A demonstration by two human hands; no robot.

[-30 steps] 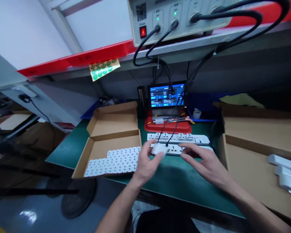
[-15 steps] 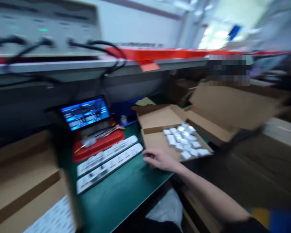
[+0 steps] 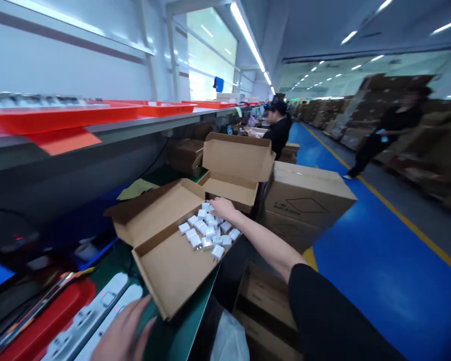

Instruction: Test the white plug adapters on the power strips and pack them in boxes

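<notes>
My right hand (image 3: pixel 223 207) reaches to the far end of an open cardboard box (image 3: pixel 165 265), over a heap of white plug-in chargers (image 3: pixel 201 228). Its fingers bend down at the heap's back edge. Their tips are partly hidden, so I cannot tell whether they grip a charger. My left hand (image 3: pixel 122 328) is at the bottom edge of the view, blurred, with thumb and forefinger apart and nothing visible between them. It is over the near end of two white power strips (image 3: pixel 93 313), covering part of one.
A red tray (image 3: pixel 60 311) with tools lies left of the strips. Behind the box stands another open carton (image 3: pixel 229 188). Large sealed cartons (image 3: pixel 308 195) stand beside the bench. Orange trays (image 3: pixel 128 108) line the shelf. One person sits farther along; another is in the aisle.
The view has swung right. My right hand has gone from the bench beside the power strips to the chargers at the box's far end. My left hand has come into view.
</notes>
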